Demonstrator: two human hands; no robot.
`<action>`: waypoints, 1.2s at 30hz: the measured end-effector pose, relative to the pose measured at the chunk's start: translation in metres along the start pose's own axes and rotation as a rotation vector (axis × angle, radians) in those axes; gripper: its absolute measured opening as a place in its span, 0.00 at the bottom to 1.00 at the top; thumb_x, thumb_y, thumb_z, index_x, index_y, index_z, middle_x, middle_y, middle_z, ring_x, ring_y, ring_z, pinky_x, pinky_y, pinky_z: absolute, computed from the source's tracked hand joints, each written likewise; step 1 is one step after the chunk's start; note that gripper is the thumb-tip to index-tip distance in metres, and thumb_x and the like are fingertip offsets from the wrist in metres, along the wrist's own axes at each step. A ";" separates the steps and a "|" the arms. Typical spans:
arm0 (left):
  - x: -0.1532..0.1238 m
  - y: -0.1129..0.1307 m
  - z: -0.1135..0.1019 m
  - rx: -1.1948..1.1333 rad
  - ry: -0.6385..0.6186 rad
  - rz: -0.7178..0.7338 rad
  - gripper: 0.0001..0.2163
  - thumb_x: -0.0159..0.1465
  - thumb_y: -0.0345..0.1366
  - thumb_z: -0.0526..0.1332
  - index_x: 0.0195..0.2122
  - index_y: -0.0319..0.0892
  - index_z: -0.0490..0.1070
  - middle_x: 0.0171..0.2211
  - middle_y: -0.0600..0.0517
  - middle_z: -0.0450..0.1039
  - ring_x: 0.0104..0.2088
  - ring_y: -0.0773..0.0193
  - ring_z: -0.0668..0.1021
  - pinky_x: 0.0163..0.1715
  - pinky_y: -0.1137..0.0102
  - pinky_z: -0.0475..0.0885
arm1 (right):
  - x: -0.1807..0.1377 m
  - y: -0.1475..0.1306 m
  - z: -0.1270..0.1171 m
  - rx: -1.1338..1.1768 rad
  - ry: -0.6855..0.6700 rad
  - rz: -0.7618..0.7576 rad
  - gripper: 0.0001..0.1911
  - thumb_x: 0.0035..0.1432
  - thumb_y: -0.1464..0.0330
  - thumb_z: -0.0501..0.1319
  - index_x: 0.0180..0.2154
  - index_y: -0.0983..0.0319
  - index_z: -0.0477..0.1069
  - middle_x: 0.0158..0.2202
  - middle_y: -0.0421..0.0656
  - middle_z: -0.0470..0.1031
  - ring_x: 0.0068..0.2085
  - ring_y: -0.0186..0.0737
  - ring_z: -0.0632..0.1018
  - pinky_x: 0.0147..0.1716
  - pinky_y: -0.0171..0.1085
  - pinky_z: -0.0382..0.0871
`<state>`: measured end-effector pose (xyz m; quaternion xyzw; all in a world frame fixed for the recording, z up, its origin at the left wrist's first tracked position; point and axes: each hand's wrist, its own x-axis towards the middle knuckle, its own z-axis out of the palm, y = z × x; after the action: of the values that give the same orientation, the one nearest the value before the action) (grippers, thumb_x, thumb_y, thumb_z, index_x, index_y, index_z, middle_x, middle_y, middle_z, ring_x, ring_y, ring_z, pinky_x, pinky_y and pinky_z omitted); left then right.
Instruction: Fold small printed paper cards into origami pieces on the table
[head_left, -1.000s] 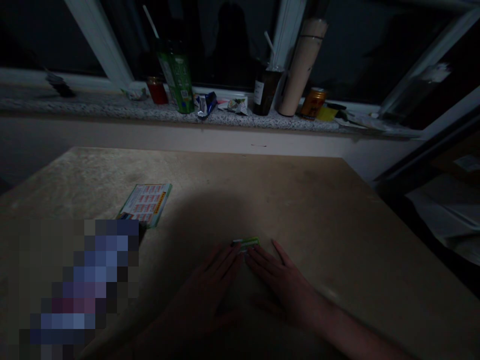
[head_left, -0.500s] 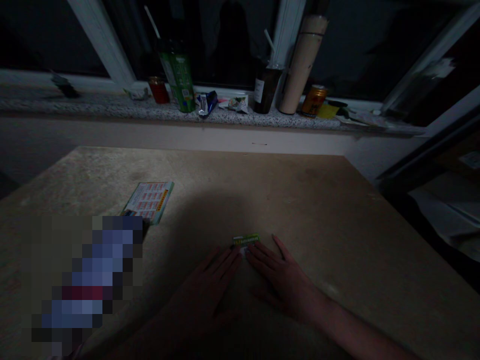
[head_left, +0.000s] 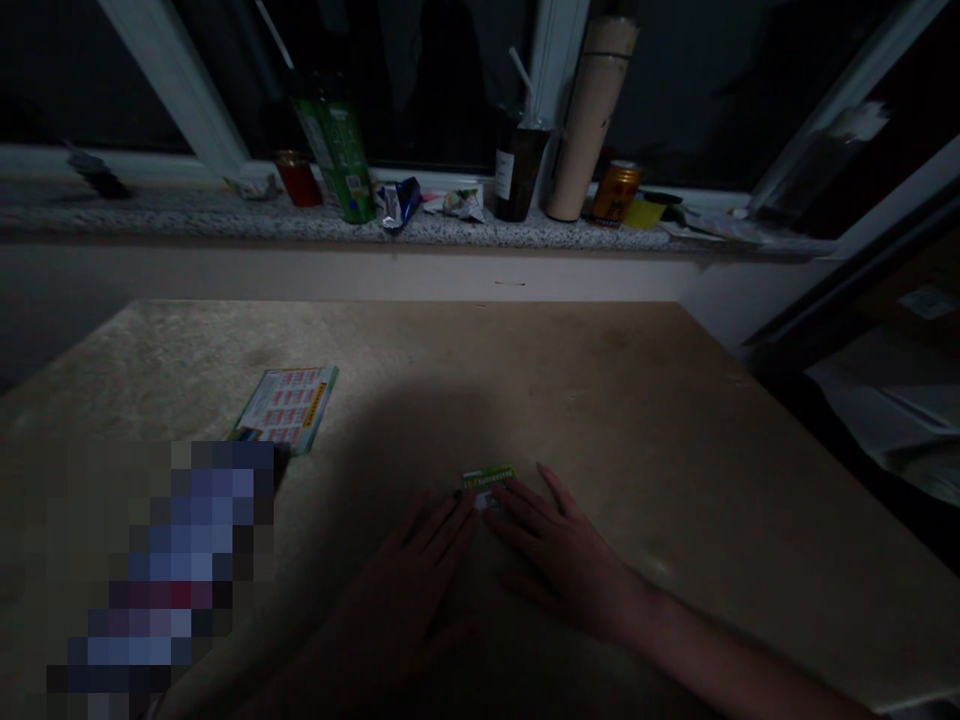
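A small green and white printed card or slip (head_left: 489, 478) lies on the brown table top, partly covered by fingertips. My left hand (head_left: 409, 570) rests low over the table with its fingers stretched out, their tips at the card's left edge. From the other side, my right hand (head_left: 566, 555) lies flat with fingers spread, and its fingertips touch the card's right part. Both hands are in deep shadow, so the thumbs are hard to make out. Neither hand is closed around anything.
A printed sheet or booklet (head_left: 289, 408) with red rows lies at the left, beside a pixelated blurred object (head_left: 187, 540). Along the stone windowsill (head_left: 450, 230) stand a tall beige flask (head_left: 592, 120), a dark cup with a straw (head_left: 517, 175), an orange can (head_left: 616, 193) and a green container (head_left: 341, 155).
The whole view has shifted slightly, so things on the sill and table appear a little further left. Both hands stay at the card, and slightly more of its printed face shows.
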<state>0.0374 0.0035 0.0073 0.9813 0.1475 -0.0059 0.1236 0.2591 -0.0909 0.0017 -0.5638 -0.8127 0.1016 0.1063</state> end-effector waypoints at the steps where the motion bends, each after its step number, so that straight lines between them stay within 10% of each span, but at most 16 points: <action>1: 0.000 0.000 0.000 0.006 -0.004 0.002 0.34 0.66 0.51 0.49 0.66 0.42 0.34 0.66 0.47 0.42 0.64 0.53 0.50 0.63 0.55 0.41 | 0.000 0.000 0.000 -0.004 0.012 0.002 0.28 0.63 0.57 0.51 0.62 0.57 0.51 0.64 0.46 0.53 0.65 0.45 0.52 0.62 0.58 0.35; 36: -0.002 -0.001 0.002 -0.058 -0.021 -0.025 0.38 0.63 0.56 0.51 0.66 0.44 0.35 0.67 0.49 0.40 0.64 0.52 0.50 0.62 0.52 0.38 | -0.007 0.007 0.007 -0.230 0.314 0.107 0.14 0.63 0.66 0.53 0.49 0.59 0.69 0.62 0.43 0.59 0.63 0.49 0.56 0.60 0.60 0.44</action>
<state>0.0354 0.0030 0.0055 0.9753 0.1587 -0.0133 0.1533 0.2660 -0.0957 -0.0077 -0.6234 -0.7613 -0.0759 0.1610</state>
